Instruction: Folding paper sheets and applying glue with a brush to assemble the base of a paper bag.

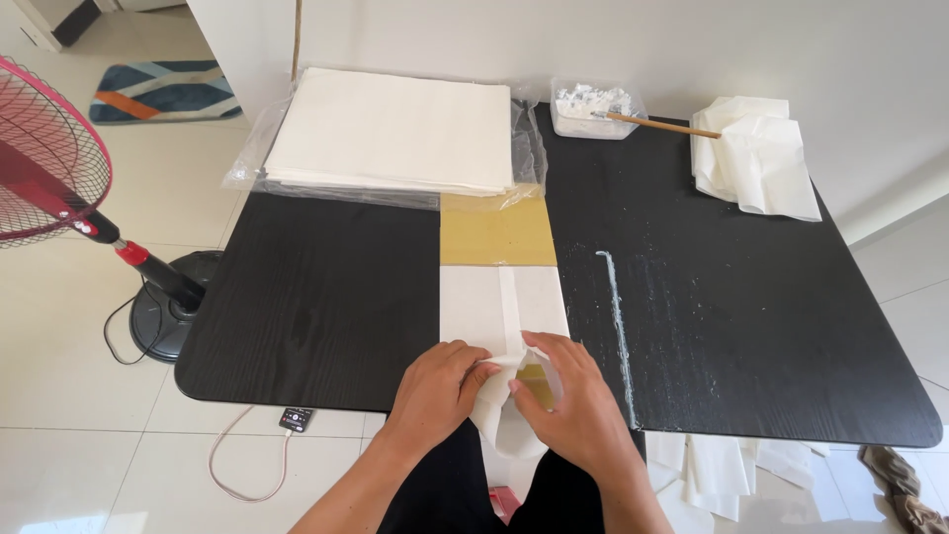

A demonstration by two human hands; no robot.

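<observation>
A folded white paper sheet lies over a tan cardboard strip on the black table, running toward the near edge. My left hand and my right hand both pinch the paper's near end, where it opens like a bag mouth and shows the tan board inside. The paper's lower end hangs off the table edge between my hands.
A stack of white sheets in clear plastic lies at the back. A plastic tub of white paste with a stick stands beside it. Crumpled white paper sits back right. A white glue line streaks the table. A red fan stands left.
</observation>
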